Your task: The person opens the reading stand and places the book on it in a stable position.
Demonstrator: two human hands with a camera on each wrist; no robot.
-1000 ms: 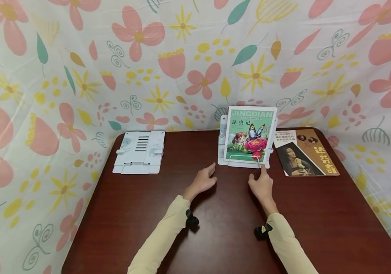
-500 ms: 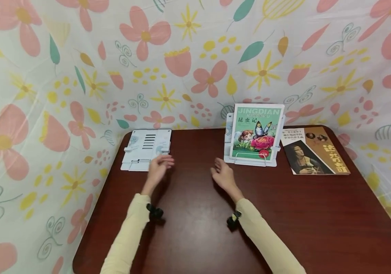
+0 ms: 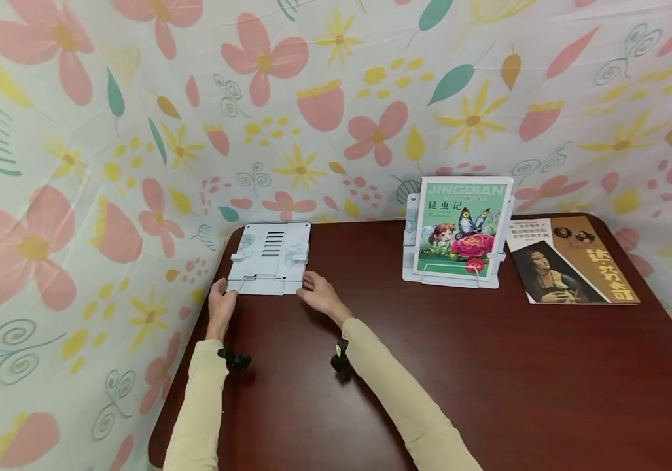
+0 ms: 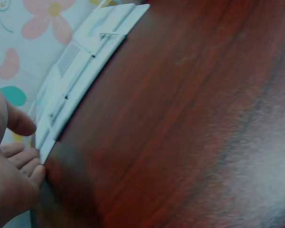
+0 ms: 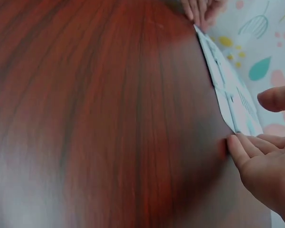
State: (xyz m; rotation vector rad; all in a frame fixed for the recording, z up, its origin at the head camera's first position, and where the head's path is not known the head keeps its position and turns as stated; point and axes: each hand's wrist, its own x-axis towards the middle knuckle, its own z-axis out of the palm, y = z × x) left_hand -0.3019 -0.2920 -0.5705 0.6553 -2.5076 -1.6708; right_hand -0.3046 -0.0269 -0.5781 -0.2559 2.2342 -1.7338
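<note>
A white folding book stand (image 3: 285, 261) lies flat at the table's far left, with dark slots and a thin wire page holder along its front. My left hand (image 3: 220, 311) is at its front left corner; in the left wrist view the fingertips (image 4: 37, 173) meet the edge while the thumb stays apart above. At the front right corner is my right hand (image 3: 320, 296), its fingertips (image 5: 235, 142) against the edge and its thumb lifted away. A second stand (image 3: 411, 239) props up a green children's book (image 3: 438, 216) with a butterfly on the cover.
A brown and white book (image 3: 553, 268) with a portrait on its cover lies flat right of the propped book. Floral fabric (image 3: 365, 72) hangs close behind the table (image 3: 406, 366) and along its left side.
Both hands have moved left from the propped green book to the two front corners of the flat stand. The head view has turned slightly left. Both stands and books stay in place.
</note>
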